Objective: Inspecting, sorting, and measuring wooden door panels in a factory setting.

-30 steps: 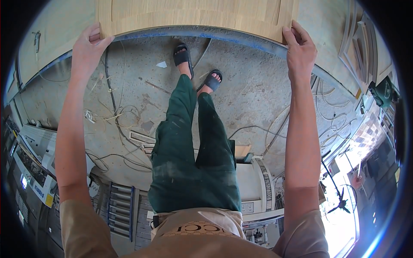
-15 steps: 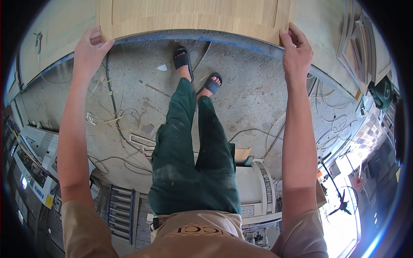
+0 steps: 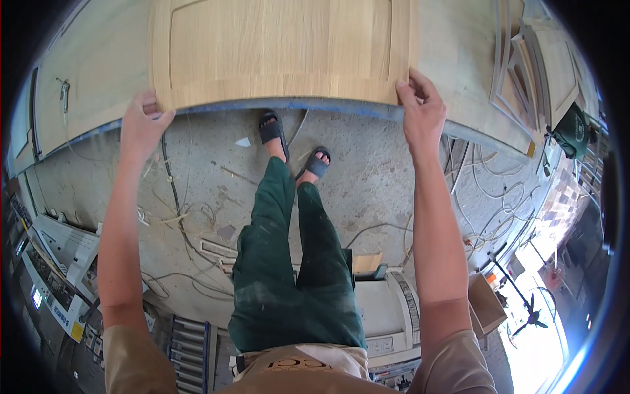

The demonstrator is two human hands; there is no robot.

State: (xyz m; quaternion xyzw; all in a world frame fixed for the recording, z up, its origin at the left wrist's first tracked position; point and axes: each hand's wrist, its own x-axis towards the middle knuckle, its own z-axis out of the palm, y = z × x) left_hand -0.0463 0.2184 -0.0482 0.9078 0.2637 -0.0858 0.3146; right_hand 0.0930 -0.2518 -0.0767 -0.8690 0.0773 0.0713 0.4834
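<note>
Here, nearest of all, a person's tan shirt and dusty green trousers fill the lower middle of the view, with a bare forearm reaching forward on each side. Then come the two hands, well apart at the near edge of the tabletop. The left hand is closed narrowly around the near left corner of a pale wooden panel, fingertips against its side and thumb by its front edge. The right hand has the near right corner between bent fingers and thumb, in a similar narrow grip. Between them the wooden panel lies flat on the tabletop, its near end along the blue-marked near edge and its far end cut off by the top of the view. Below that edge, dark sandals stand on a grey floor strewn with cables and a white scrap. Near the tabletop's left end lies a slim metallic tool, a thin line trailing from it past the near edge. Toward the right end, well apart from the panel, wooden frames are bunched together, and a dark green object shows just past the near right corner. Farther off, behind the person, are a roller rack, a pale machine and a brown box; beyond the box a black fan shows against a very bright patch.
</note>
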